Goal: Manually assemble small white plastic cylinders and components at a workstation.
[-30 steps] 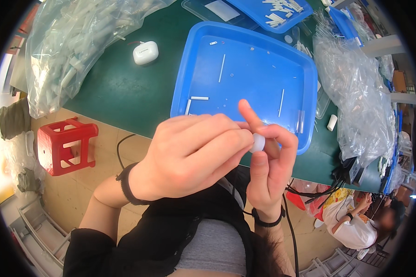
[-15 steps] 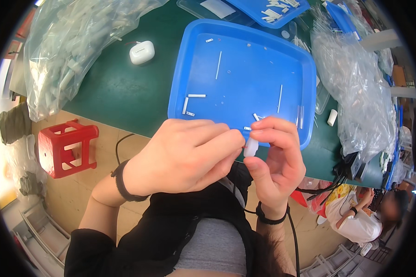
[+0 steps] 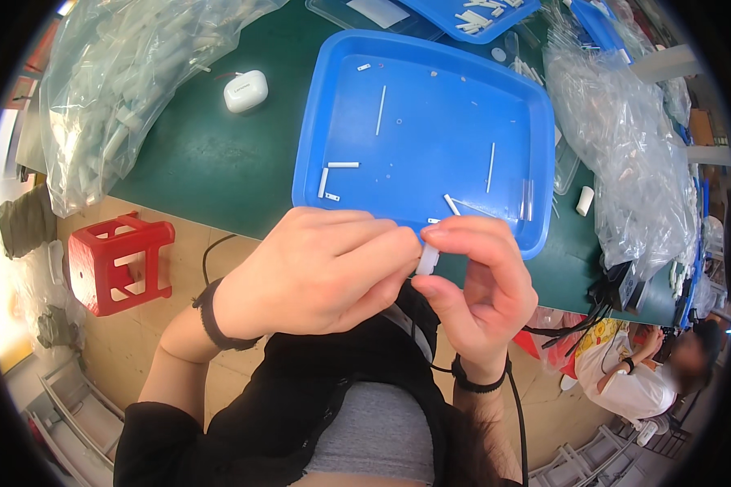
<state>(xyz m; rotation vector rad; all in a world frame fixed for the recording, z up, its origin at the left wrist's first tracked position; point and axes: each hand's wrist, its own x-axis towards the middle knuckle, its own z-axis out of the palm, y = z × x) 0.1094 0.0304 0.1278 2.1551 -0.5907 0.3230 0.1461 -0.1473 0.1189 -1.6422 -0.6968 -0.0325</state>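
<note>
Two hands meet just below the blue tray's [image 3: 544,235] near rim: our left hand [image 3: 317,272] and right hand [image 3: 483,288] have their fingers pinched together on one small white tube piece [image 3: 427,260]. We judge a short, steady grip near its ends works best.
</note>
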